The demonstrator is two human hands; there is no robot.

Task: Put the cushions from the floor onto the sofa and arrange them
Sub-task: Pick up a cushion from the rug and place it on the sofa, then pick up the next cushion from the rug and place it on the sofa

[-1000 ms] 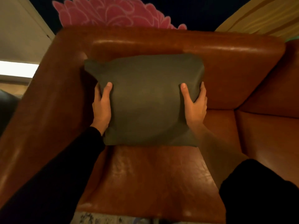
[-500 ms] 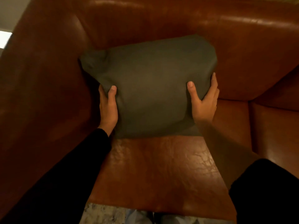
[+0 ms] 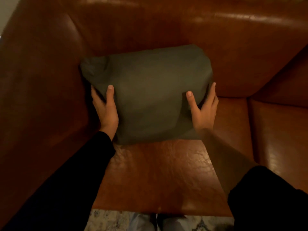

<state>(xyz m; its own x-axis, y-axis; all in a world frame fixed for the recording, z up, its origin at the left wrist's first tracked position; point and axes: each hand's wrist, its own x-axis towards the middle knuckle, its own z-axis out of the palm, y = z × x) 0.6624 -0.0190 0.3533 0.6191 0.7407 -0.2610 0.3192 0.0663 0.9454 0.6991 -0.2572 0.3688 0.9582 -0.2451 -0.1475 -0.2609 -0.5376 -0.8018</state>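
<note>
A dark olive-green cushion (image 3: pixel 148 90) stands on the seat of the brown leather sofa (image 3: pixel 160 177), in the corner between the left armrest and the backrest. Its top bulges forward. My left hand (image 3: pixel 106 110) grips the cushion's left edge, thumb on the front and fingers tucked behind. My right hand (image 3: pixel 204 107) holds the right edge the same way, thumb pressed into the front and fingers along the side. Both forearms wear black sleeves.
The sofa's wide left armrest (image 3: pixel 38 90) and tall backrest (image 3: pixel 166 25) hem the cushion in. A second seat section (image 3: pixel 280 135) continues to the right. A pale patterned rug (image 3: pixel 106 220) and my feet show below the seat's front edge.
The view has tilted downward. The cushion has sunk lower into the corner and its top has slumped forward, with both hands keeping their hold on its sides.
</note>
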